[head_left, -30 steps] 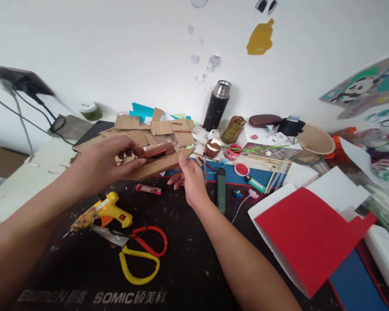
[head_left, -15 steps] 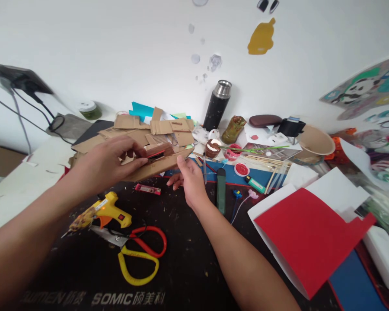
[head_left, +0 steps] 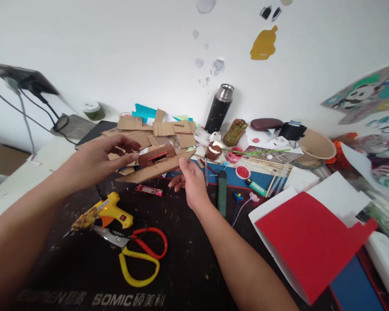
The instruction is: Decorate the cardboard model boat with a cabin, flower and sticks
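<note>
My right hand point(head_left: 193, 181) grips the right end of a boat-shaped cardboard model point(head_left: 155, 167), thumb on top and fingers beneath, holding it above the dark mat. On the model sits a reddish-brown raised part with a dark slot and a red strip point(head_left: 158, 157). My left hand point(head_left: 106, 157) is just left of that raised part, thumb and fingers apart, with nothing visible between them. Below the model lies a small pink-labelled packet point(head_left: 149, 190). A yellow hot glue gun point(head_left: 112, 210) and scissors point(head_left: 139, 255) with red and yellow handles rest nearer me.
Cardboard scraps point(head_left: 134, 123) pile up behind the model. A black thermos point(head_left: 219, 108) stands by the wall. Toward the right are a green-handled cutter point(head_left: 221, 194), a teal lighter point(head_left: 256, 188), a dish of red paste point(head_left: 243, 172) and a red sheet point(head_left: 311, 242) on white paper.
My left hand has let go of the raised part and drawn back to the left, its fingers opening. My right hand still holds the model. The view has shifted slightly.
</note>
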`<state>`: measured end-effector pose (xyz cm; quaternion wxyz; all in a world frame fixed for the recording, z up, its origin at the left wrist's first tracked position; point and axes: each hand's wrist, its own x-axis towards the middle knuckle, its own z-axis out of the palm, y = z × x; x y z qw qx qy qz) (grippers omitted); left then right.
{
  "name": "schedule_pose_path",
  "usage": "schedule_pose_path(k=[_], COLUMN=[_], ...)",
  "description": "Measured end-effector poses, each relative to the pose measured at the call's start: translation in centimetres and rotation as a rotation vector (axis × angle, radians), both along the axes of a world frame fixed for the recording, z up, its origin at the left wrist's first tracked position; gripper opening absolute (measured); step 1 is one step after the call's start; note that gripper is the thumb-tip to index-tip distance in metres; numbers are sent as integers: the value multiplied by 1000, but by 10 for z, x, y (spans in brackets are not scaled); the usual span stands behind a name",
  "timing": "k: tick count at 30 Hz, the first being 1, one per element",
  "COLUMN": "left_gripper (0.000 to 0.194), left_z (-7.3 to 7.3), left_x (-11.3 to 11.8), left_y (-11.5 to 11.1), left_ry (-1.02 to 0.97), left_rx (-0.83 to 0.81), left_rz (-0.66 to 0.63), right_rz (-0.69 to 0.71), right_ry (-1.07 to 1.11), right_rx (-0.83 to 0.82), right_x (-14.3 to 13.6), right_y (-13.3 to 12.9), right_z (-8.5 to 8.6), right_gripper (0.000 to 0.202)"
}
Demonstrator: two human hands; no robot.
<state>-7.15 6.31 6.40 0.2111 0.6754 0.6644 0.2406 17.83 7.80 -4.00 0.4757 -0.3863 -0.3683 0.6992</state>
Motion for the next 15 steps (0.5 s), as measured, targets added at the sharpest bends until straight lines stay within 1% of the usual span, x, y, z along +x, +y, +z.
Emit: schedule_pose_path(k=[5,8,11,15], left_gripper=[57,62,68,62], left_z=[-4,-8,-13,-17], left_x=[-1,5,15,27], left_y=[0,0,2,9], left_ry=[-57,-107,-124,-119], left_rx=[-38,-59,-26,8], left_rz=[-30,-66,-80,-152], right_rz=[4,0,-1,-3], right_ry=[2,8,7,-3], right_rx=[5,8,10,11], right_x=[0,0,0,0], right_y=[0,-1,-2,-2], right_z=[0,1,2,2], right_gripper=[67,68,68,66])
